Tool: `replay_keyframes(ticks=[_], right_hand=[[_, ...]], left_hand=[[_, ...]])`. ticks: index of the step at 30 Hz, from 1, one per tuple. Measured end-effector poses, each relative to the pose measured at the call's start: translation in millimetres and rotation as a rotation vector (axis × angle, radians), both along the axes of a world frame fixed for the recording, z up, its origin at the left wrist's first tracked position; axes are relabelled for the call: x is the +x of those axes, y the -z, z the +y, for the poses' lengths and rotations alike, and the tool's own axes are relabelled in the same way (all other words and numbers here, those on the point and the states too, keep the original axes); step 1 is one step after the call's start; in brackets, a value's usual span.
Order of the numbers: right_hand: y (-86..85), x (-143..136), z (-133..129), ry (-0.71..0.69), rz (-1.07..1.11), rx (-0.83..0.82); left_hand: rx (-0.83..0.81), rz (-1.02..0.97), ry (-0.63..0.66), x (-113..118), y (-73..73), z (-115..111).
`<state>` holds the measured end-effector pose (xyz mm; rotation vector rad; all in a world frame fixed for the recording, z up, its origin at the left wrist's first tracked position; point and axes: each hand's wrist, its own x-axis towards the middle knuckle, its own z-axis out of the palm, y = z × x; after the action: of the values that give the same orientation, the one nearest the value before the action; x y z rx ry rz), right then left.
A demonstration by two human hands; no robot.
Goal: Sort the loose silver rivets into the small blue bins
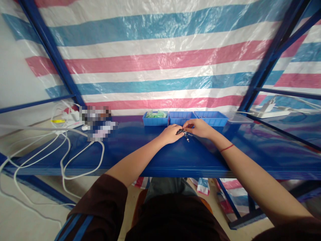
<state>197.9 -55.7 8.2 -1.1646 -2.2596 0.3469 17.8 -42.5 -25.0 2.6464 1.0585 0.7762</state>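
Over the middle of the blue table, my left hand (172, 134) is closed around a small bundle of dark and silvery metal pieces (186, 134). My right hand (199, 128) meets it from the right, its thumb and fingertips pinched at the bundle's upper edge. Thin metal ends stick out below and between the two hands. Just behind them stand three blue bins: the left bin (155, 123) holds green packaging, while the middle bin (179, 115) and the right bin (213, 120) show a few small pieces inside.
White cables (102, 155) loop over the left end of the blue table (155, 170), near a pixelated patch. A clear plastic lid (239, 117) lies right of the bins, with a white power strip (269, 108) farther right. Blue frame posts rise at both sides.
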Motion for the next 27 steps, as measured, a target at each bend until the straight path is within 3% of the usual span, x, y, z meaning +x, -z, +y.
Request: replay_keyframes(ticks=[5,8,15,19,27], right_hand=[[-2.8,-0.9,-1.6,0.074,0.036,0.059],[-3.1,-1.3,-0.4,0.108,0.166,0.059],[-5.7,-6.7,-2.1,0.119,0.502,-0.101],[-4.8,-9.6,-4.6,0.095,0.485,-0.218],[-0.5,-7.4,-2.9,0.065,0.441,-0.297]], left_hand=[[0.006,-0.116,-0.014,1.4,-1.4,0.1],[-0.037,-0.260,-0.037,2.7,-5.4,-1.6],[-0.170,-0.671,-0.127,5.3,-9.9,4.1],[-0.217,-0.764,-0.058,6.3,-8.7,7.4],[-0.200,-0.806,-0.031,6.9,-11.7,5.1]])
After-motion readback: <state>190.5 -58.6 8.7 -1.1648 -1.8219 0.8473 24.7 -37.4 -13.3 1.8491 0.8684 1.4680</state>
